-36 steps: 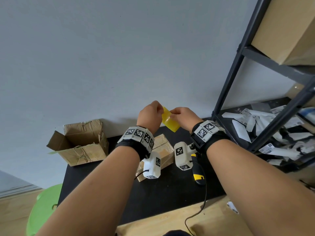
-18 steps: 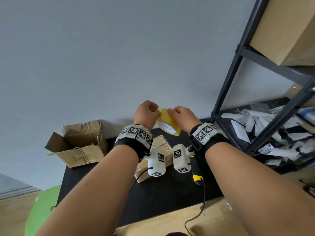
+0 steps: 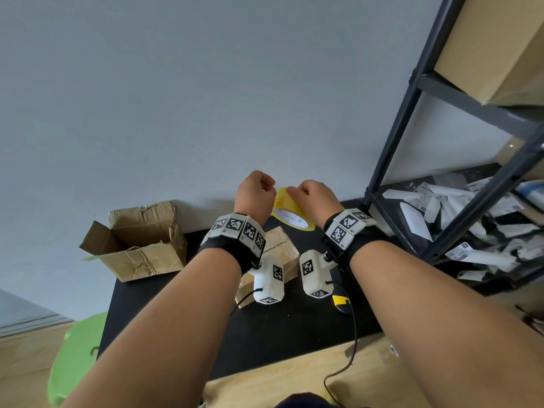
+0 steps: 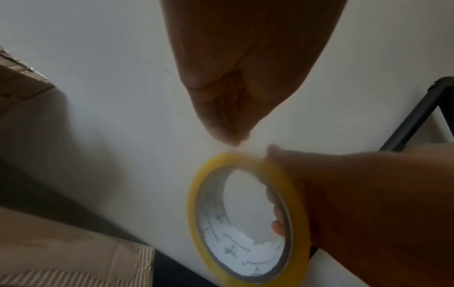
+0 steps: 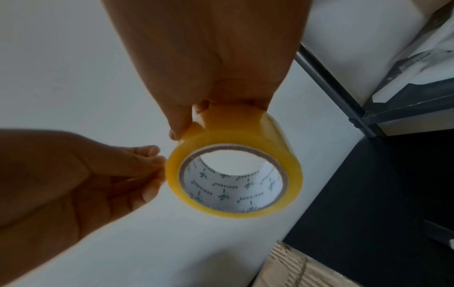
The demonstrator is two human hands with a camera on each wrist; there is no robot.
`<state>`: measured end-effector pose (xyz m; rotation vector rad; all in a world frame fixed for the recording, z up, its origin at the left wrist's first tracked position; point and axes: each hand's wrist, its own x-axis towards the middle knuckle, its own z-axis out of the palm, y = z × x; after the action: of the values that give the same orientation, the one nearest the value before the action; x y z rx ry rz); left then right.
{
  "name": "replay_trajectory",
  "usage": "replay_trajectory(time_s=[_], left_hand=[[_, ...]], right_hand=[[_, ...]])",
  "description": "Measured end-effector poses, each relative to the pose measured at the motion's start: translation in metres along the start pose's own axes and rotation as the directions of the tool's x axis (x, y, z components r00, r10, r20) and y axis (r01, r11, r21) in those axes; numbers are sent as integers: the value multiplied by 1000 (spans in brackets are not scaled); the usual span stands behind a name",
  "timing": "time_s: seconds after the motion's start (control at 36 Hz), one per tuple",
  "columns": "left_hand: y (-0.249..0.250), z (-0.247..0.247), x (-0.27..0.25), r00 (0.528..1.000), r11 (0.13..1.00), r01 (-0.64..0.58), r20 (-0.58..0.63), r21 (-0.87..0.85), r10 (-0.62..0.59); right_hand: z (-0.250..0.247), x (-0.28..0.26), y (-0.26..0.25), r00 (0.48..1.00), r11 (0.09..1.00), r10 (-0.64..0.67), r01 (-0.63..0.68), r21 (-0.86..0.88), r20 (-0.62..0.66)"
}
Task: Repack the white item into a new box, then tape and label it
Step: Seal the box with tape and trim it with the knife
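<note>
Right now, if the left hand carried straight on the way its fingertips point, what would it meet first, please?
Most likely the yellow tape roll: the left hand has its fingertips right at the roll's outer edge, though actual contact is unclear. The right hand holds the roll.

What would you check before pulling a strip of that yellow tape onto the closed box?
1. Tape roll held firmly by the right hand: ok.
2. Left hand pinching the loose tape end: cannot tell; its fingertips sit at the roll's edge.
3. Small closed box within reach, below the wrists: ok.
4. Box flaps shut: ok.
5. White item inside: cannot tell.
6. Old open box out of the way, at left: ok.
</note>
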<state>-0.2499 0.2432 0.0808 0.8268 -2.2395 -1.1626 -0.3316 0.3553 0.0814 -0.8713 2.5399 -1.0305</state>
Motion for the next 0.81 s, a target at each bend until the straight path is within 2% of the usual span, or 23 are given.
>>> replay_trajectory(time_s=[0.14, 0.28, 0.33, 0.44, 0.5, 0.67, 0.75, 0.81], left_hand=[[-1, 4, -2, 1000, 1000, 11, 29, 11, -11], [-8, 4, 0, 995, 995, 100, 15, 12, -100], [-10, 3, 1, 993, 993, 117, 17, 34, -118], [-14, 2, 5, 991, 991, 130, 34, 7, -130], [-17, 4, 5, 987, 988, 153, 45, -16, -152], [-23, 14, 3, 985, 986, 164, 57, 11, -164], [-23, 15, 6, 988, 988, 150, 33, 18, -151], [-20, 16, 9, 987, 989, 149, 62, 14, -150]], right_hand=[[1, 0, 7, 999, 998, 48, -47, -42, 24], [2, -2, 7, 998, 996, 50, -47, -75, 38], [2, -4, 7, 995, 997, 79, -79, -17, 55], [3, -9, 13, 983, 962, 144, -166, 216, 115], [5, -11, 17, 979, 952, 157, -185, 244, 130], [6, -10, 21, 981, 979, 152, -166, 116, 121], [5, -13, 26, 981, 988, 156, -154, -22, 112], [5, -17, 34, 976, 977, 198, -188, -104, 88]])
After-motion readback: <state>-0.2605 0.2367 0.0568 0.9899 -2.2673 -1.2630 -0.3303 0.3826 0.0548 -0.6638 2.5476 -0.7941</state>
